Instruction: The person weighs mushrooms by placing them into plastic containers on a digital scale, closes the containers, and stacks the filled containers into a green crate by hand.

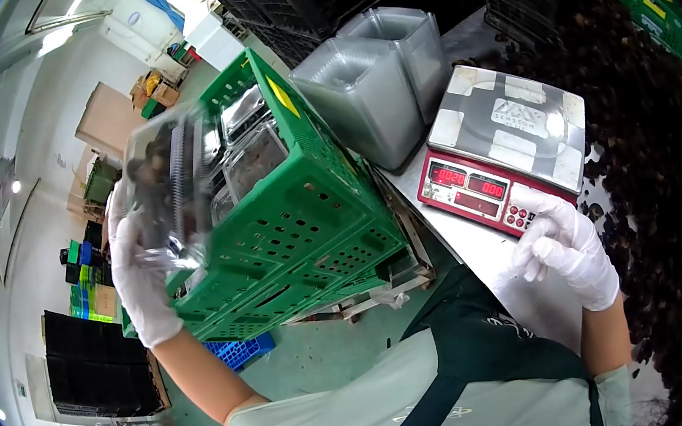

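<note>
Left hand [141,276], white-gloved, at 9 o'clock: fingers closed round the side of a clear plastic box of dark pieces [160,180], motion-blurred, up beside the tall green perforated crate [299,218] at 10-11 o'clock. Can't tell if box touches crate.

Right hand [563,250], also white-gloved, at 4 o'clock: half curled, nothing seen in grip, fingers at the keypad of the red-and-silver digital scale [509,128] at 2 o'clock. Can't tell if it's pressing. Red digits lit.

Progress: several clear boxes [253,157] already sit in the crate, at least one with dark contents; the held one is outside it. Full count hidden by crate wall. Left over: nested clear plastic tubs [361,95] at 12-1 o'clock, plus a big spread of loose dark pieces [654,123] at 2-4 o'clock.

Around: black slatted crates [290,2] at 12, blue plastic crate [243,350] at 7-8. In the way: tubs stand between crate and scale; crate's raised rim.
</note>
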A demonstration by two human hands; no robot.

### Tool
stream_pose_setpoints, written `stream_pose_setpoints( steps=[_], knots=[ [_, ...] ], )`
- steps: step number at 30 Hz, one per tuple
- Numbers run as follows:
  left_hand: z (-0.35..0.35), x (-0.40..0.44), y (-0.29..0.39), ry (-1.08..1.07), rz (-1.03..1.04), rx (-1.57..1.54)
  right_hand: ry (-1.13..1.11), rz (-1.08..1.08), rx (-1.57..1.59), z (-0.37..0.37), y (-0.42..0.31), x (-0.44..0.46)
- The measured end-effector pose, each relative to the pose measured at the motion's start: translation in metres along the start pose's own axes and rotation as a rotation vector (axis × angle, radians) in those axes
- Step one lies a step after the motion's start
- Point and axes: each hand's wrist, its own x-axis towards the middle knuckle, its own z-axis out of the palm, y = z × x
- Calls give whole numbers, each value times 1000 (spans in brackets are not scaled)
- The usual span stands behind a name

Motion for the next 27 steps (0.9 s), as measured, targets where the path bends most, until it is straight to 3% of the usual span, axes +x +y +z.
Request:
stream_pose_setpoints(
  steps=[2, 4, 5, 6, 8, 10, 12, 16, 18, 20, 22, 25, 27],
  knots=[
    [-66, 30, -25, 56, -92, 123, 181, 70, -52, -13, 11, -9],
    [-96, 40, -39, -27, -448, 272, 255, 73, -59, -34, 26, -21],
    [-143, 62, -73, -251, -524, 570, 295, 73, -49, -41, 31, -27],
    [-124, 60, -63, -569, -413, 1127, 319, 79, -40, -49, 35, -32],
    [-97, 68, -53, -401, -382, 1634, 401, 125, -35, -63, 44, -47],
    [17, 63, -16, -138, -2, 1800, 509, 121, -29, -70, 49, -61],
    [62, 98, -28, -332, 608, 1505, 654, 117, -81, -81, 64, -79],
    [212, 140, -72, -921, 521, 1153, 984, 11, -41, -89, 70, -121],
    [245, 179, -133, -1073, 122, 1119, 1150, 42, -57, -84, 73, -153],
    [255, 215, -188, -1160, 92, 1185, 1247, 13, 21, -80, 91, -185],
    [261, 221, -189, -1195, -19, 1122, 1351, 3, 42, -68, 108, -210],
    [260, 204, -172, -1077, 159, 1075, 1489, -40, -346, -56, 135, -220],
    [266, 208, -159, -1106, 281, 1185, 1308, 187, -1000, -58, 129, -221]
  ],
)
